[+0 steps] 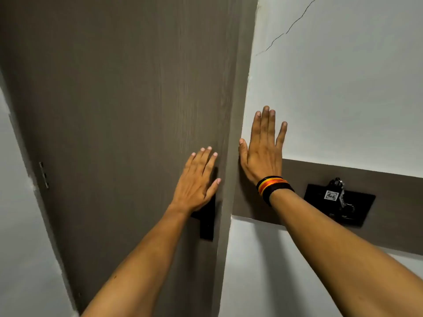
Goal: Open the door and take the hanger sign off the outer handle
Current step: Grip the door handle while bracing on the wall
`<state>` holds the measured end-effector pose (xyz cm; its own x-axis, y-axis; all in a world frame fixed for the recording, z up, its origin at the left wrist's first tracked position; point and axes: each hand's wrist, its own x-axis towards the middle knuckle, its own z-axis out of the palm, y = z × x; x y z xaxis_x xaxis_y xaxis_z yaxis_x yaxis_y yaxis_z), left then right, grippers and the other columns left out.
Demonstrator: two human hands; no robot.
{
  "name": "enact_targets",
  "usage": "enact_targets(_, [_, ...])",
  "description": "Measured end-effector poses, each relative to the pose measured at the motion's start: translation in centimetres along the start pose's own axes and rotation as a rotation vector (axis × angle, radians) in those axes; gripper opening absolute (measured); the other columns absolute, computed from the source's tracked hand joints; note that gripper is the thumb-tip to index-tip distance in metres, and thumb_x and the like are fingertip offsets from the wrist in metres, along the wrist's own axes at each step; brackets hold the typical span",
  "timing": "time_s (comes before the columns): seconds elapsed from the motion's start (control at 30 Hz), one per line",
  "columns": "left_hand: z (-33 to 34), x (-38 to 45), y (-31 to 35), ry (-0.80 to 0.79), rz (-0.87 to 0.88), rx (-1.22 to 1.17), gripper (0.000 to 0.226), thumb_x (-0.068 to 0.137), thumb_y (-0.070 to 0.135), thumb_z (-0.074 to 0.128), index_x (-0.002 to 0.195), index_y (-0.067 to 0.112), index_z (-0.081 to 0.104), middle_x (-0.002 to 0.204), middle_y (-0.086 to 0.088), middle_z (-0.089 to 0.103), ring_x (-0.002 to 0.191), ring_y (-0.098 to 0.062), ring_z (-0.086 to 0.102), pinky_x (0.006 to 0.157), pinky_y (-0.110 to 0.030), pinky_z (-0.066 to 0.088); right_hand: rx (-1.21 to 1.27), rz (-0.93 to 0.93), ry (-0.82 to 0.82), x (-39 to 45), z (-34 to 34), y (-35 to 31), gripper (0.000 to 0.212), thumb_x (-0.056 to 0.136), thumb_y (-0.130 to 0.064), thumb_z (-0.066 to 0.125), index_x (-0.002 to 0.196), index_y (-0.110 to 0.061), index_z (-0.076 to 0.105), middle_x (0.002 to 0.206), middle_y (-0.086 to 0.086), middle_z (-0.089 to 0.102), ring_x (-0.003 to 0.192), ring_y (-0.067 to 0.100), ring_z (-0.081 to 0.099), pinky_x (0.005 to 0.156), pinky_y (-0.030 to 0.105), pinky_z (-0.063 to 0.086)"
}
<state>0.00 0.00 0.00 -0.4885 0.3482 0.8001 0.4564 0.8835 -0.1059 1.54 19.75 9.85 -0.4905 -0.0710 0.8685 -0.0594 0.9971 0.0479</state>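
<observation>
We are looking at a closed brown door (119, 110) with both of our bare arms stretching out in front of us. Our left hand (196, 181) is lying flat over the door near its latch edge, its fingers (207, 156) straight and slightly apart, gripping nothing. It is covering most of a black lock plate (207, 225), whose lower part is showing below the wrist; we cannot tell whether a handle is sitting under the palm. Our right hand (263, 152) is pressing flat on the white wall (343, 88) just beside the door frame (238, 133), its fingers spreading open and pointing up, with the thumb touching the frame's edge. A black, orange and yellow wristband (273, 187) is circling that wrist. To the right, on a brown band (400, 191) running across the wall, a black switch panel (338, 204) is holding a key with a small white tag. A thin crack (290, 26) is running up the wall above. A metal hinge (44, 175) is showing at the door's left edge. The hanger sign is not showing anywhere on this side of the door.
</observation>
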Motion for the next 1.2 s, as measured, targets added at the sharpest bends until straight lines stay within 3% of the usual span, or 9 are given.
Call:
enact_targets(0.1, [2.6, -2.5, -1.0, -0.048, -0.01, -0.017, 0.063, 0.102, 0.052, 0.044, 0.146, 0.008, 0.049, 0.148, -0.017, 0.054, 0.138, -0.034, 0.052, 0.123, -0.047, 0.035, -0.064, 0.036, -0.007, -0.3, 1.2, 0.0, 0.077, 0.105, -0.047, 0.035, 0.162, -0.002, 0.007, 0.171, 0.021, 0.006, 0.158, 0.036, 0.005, 0.126, 0.062, 0.007])
enact_targets(0.17, [5.0, -5.0, -1.9, -0.058, -0.035, 0.008, 0.055, 0.1, 0.057, 0.045, 0.124, 0.01, 0.062, 0.119, -0.013, 0.064, 0.108, -0.032, 0.063, 0.1, -0.045, 0.051, -0.097, 0.032, 0.01, -0.5, 2.0, -0.2, 0.077, 0.105, -0.048, 0.033, 0.162, -0.003, 0.008, 0.171, 0.021, 0.006, 0.158, 0.035, 0.005, 0.126, 0.062, 0.008])
enact_targets(0.27, [6.9, -7.7, -3.4, -0.105, -0.088, 0.056, 0.057, 0.094, 0.069, 0.044, 0.09, 0.015, 0.061, 0.087, -0.004, 0.057, 0.078, -0.025, 0.053, 0.073, -0.039, 0.045, -0.102, 0.034, 0.059, -0.3, 2.2, -0.5, 0.076, 0.105, -0.048, 0.029, 0.162, -0.003, 0.009, 0.171, 0.021, 0.008, 0.158, 0.035, 0.007, 0.126, 0.062, 0.008])
enact_targets(0.5, [11.1, -10.2, -4.4, -0.149, -0.251, -0.066, 0.076, 0.068, 0.093, 0.052, 0.057, 0.017, 0.054, 0.052, 0.002, 0.055, 0.052, -0.018, 0.05, 0.062, -0.032, 0.043, -0.172, 0.057, 0.129, -0.2, 3.0, -0.7, 0.079, 0.103, -0.054, 0.025, 0.161, -0.001, 0.016, 0.169, 0.023, 0.016, 0.157, 0.037, 0.014, 0.126, 0.06, 0.012])
enact_targets(0.6, [11.6, -10.1, -4.2, -0.216, -0.396, -0.127, 0.083, 0.063, 0.101, 0.043, 0.044, 0.02, 0.042, 0.037, 0.005, 0.041, 0.035, -0.013, 0.04, 0.047, -0.022, 0.028, -0.181, 0.061, 0.148, -0.1, 3.3, -1.0, 0.081, 0.102, -0.057, 0.025, 0.16, -0.001, 0.018, 0.168, 0.023, 0.018, 0.157, 0.037, 0.015, 0.127, 0.059, 0.011])
enact_targets(0.7, [12.7, -11.0, -2.4, -0.182, -0.601, -0.21, 0.076, 0.059, 0.098, 0.047, 0.047, 0.023, 0.039, 0.039, 0.007, 0.034, 0.038, -0.013, 0.036, 0.048, -0.021, 0.022, -0.177, 0.061, 0.16, 0.0, 3.6, -1.2, 0.081, 0.102, -0.057, 0.027, 0.16, -0.001, 0.02, 0.168, 0.024, 0.02, 0.157, 0.037, 0.017, 0.126, 0.059, 0.012])
enact_targets(0.8, [14.2, -11.9, 0.0, -0.187, -0.847, -0.329, 0.092, 0.058, 0.096, 0.049, 0.068, 0.008, 0.074, 0.049, 0.001, 0.053, 0.05, -0.019, 0.054, 0.056, -0.028, 0.041, -0.181, 0.058, 0.165, 0.0, 3.8, -1.1, 0.081, 0.101, -0.058, 0.028, 0.16, -0.002, 0.021, 0.168, 0.023, 0.021, 0.157, 0.037, 0.018, 0.126, 0.059, 0.012])
enact_targets(0.93, [16.0, -12.9, 1.2, -0.188, -1.108, -0.526, 0.113, 0.051, 0.11, 0.038, 0.082, 0.008, 0.076, 0.076, -0.008, 0.075, 0.079, -0.029, 0.074, 0.074, -0.047, 0.064, -0.18, 0.054, 0.167, -0.1, 3.8, -1.0, 0.081, 0.101, -0.058, 0.027, 0.16, -0.002, 0.02, 0.168, 0.023, 0.021, 0.157, 0.037, 0.018, 0.126, 0.058, 0.012])
enact_targets(1.2, [12.3, -14.0, 2.2, -0.102, -1.019, -0.66, 0.061, 0.063, 0.083, 0.066, 0.049, 0.029, 0.041, 0.048, 0.012, 0.043, 0.051, -0.014, 0.047, 0.052, -0.024, 0.033, -0.123, 0.041, 0.133, -0.2, 3.4, -1.0, 0.081, 0.102, -0.058, 0.025, 0.16, -0.003, 0.019, 0.168, 0.022, 0.02, 0.157, 0.036, 0.017, 0.127, 0.058, 0.013])
